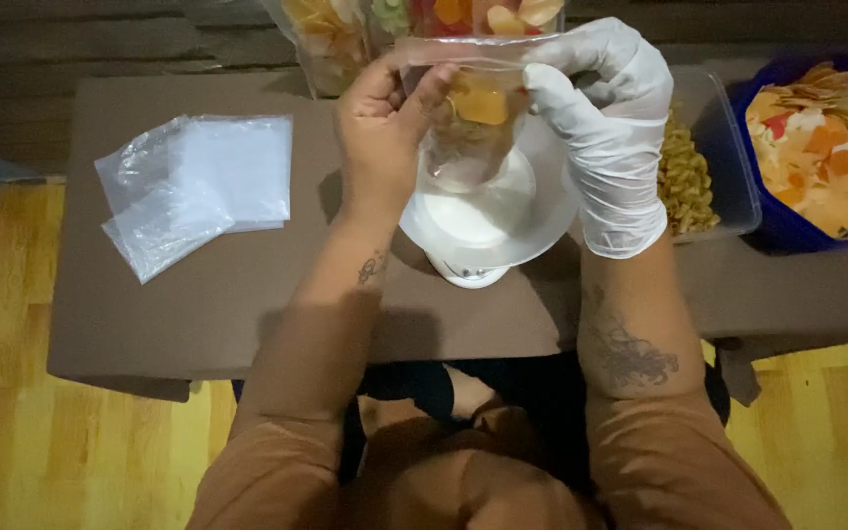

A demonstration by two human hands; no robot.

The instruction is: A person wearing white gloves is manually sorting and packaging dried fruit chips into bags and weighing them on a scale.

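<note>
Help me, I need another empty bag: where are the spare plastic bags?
The spare plastic bags lie in a loose pile on the brown table, on the person's left, well clear of the white scale.

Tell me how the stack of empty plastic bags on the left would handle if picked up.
The empty bags look thin and crinkled, so probably floppy and very light. They lie loosely overlapped on the table, so lifting one may drag or shift the others. Their glossy film suggests they could slide apart in the fingers.
</note>
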